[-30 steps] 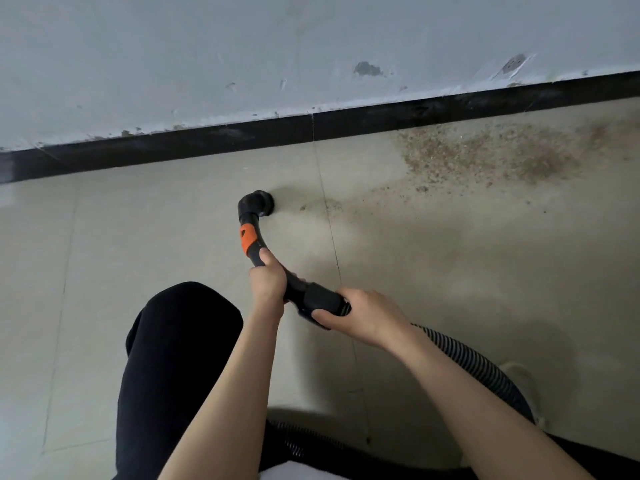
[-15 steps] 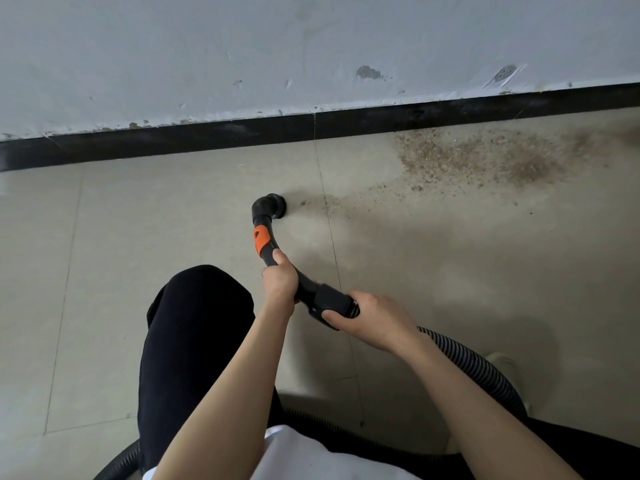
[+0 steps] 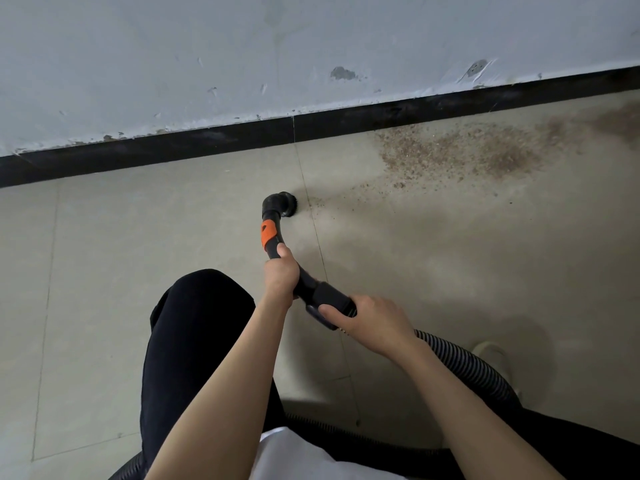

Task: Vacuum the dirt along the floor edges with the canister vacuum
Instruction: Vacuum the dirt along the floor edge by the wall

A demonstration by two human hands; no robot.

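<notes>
Closest to the camera are two bare arms, a bit of white shirt [image 3: 294, 452] and a bent knee in black trousers [image 3: 197, 341]. A ribbed black hose [image 3: 464, 368] curves round behind the right arm and goes up to the handle.

The right hand [image 3: 370, 322] holds the thick black handle [image 3: 329, 299] of the vacuum. Its fingers are curled round it and the thumb lies along the side. The left hand [image 3: 280, 273] holds the thin black tube [image 3: 275, 249] a little further up, just below an orange band [image 3: 268, 233]. Its fingers are wrapped round the tube too.

At the end of the tube is a small round black nozzle [image 3: 282, 204]. It sits on the floor [image 3: 138, 254], right at a thin line between two tiles. A second ago the nozzle was to the left of that line. Now it has slid to the right and reaches the line. Both hands have gone the same way with it and kept the same hold.

Just to the right of the nozzle are small brown crumbs. Further right and nearer the wall lies a big patch of brown dirt [image 3: 485, 154], well apart from the nozzle.

A black strip [image 3: 207, 142] runs along the bottom of the wall [image 3: 242, 46]. The wall is pale with chipped paint.
</notes>
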